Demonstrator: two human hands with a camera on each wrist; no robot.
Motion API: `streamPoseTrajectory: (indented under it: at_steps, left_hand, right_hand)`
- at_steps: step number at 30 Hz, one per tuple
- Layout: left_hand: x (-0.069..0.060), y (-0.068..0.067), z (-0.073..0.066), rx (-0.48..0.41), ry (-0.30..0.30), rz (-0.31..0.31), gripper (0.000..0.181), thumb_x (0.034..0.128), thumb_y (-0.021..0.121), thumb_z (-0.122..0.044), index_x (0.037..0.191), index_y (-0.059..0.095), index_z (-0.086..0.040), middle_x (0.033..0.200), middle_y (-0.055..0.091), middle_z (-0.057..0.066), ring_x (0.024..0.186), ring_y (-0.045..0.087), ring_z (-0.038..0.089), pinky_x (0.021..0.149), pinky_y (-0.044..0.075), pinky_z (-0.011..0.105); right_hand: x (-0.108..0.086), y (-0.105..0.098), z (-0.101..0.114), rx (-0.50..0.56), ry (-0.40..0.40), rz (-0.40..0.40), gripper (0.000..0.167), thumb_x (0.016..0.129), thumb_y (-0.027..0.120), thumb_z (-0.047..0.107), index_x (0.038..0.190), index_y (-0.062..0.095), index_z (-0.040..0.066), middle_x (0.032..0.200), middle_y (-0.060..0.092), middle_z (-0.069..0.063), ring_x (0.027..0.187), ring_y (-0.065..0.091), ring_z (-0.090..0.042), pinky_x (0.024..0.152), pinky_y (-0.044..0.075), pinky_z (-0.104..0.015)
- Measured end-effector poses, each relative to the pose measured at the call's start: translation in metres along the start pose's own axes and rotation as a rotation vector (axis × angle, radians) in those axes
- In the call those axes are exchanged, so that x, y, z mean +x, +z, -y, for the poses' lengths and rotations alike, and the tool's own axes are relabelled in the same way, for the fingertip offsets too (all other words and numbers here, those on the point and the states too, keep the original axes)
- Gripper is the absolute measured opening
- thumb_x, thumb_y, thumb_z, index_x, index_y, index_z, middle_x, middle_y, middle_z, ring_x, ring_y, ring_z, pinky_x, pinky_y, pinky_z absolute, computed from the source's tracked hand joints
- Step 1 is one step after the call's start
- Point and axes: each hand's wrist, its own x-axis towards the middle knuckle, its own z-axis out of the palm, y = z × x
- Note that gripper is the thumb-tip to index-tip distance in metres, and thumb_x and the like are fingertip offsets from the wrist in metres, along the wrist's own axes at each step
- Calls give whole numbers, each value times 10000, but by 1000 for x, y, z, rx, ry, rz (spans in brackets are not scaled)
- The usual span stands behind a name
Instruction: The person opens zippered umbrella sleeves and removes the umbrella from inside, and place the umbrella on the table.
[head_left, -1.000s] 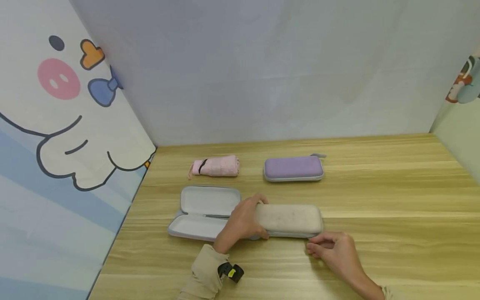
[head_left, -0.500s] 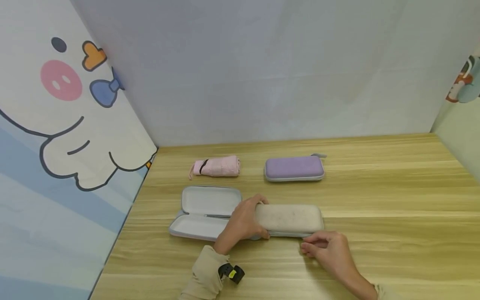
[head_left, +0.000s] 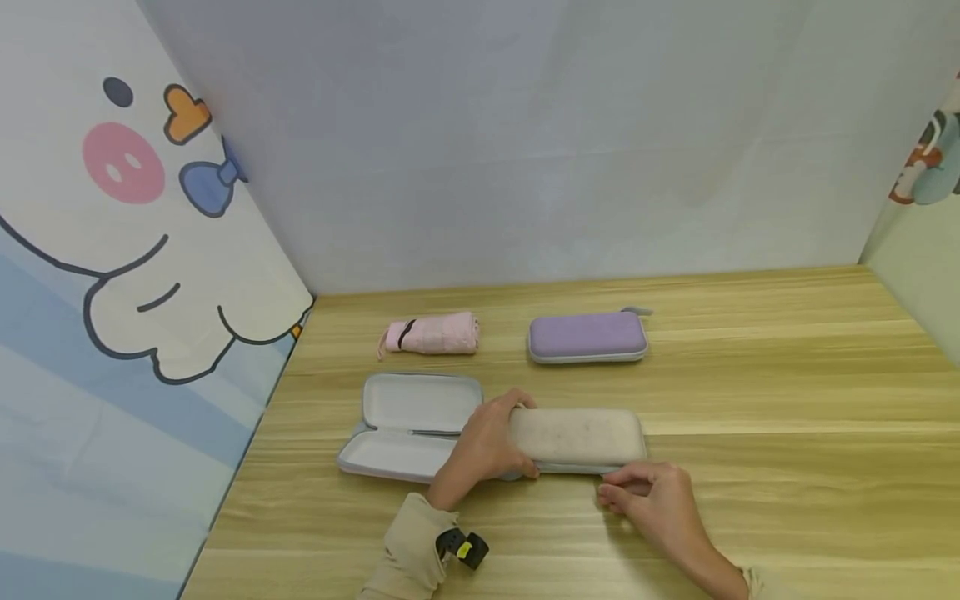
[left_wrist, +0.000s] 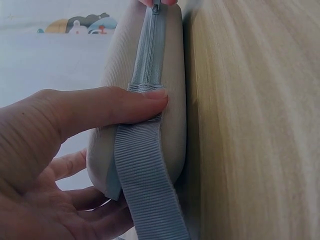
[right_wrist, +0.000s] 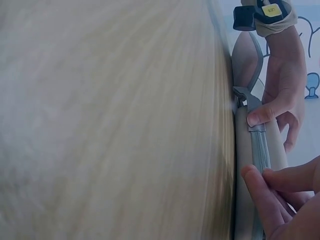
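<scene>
A beige zippered hard case [head_left: 577,437] lies closed-lidded on the wooden table. My left hand [head_left: 487,442] grips its left end, thumb along the front and fingers behind. In the left wrist view that thumb presses on a grey-blue ribbed strap [left_wrist: 147,175] where it joins the zipper tape [left_wrist: 150,55]. Near the case's front right corner, my right hand [head_left: 663,504] pinches the zipper slider [left_wrist: 156,7]; its fingertips cover most of the pull. Left of the beige case, partly behind my left wrist, lies an open case [head_left: 423,402] with a pale lining.
Farther back lie a folded pink umbrella [head_left: 442,333] and a closed purple case [head_left: 588,337]. A grey cloth wall [head_left: 562,167] stands along the table's rear edge, and a printed cartoon panel [head_left: 180,292] along its left.
My right hand has slid a little left along the front edge of the beige case, mostly in the first half second. My left hand keeps its grip.
</scene>
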Motion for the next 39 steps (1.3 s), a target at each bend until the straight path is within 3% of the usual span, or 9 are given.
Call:
streamPoseTrajectory:
  at_steps: [24,39]
  left_hand:
    - [1,1,1,-4,-3,-4,750,460,954,-153,1107,574,-155,1077,627,82,956,570,229,822,470,384]
    - [1,1,-1,-4,2,-15,745,463,948,-153,1107,573,-153,1072,630,81,960,573,229,826,468,379]
  right_hand:
    - [4,21,6,16,-27,-12,64,733,713,-143,743,700,-81,689,687,-146,590,681,-173,528,546,-274]
    - [8,36,10,25,-55,57,29,754,716,-110,775,696,-105,701,687,-155,600,684,-218,536,548,-277]
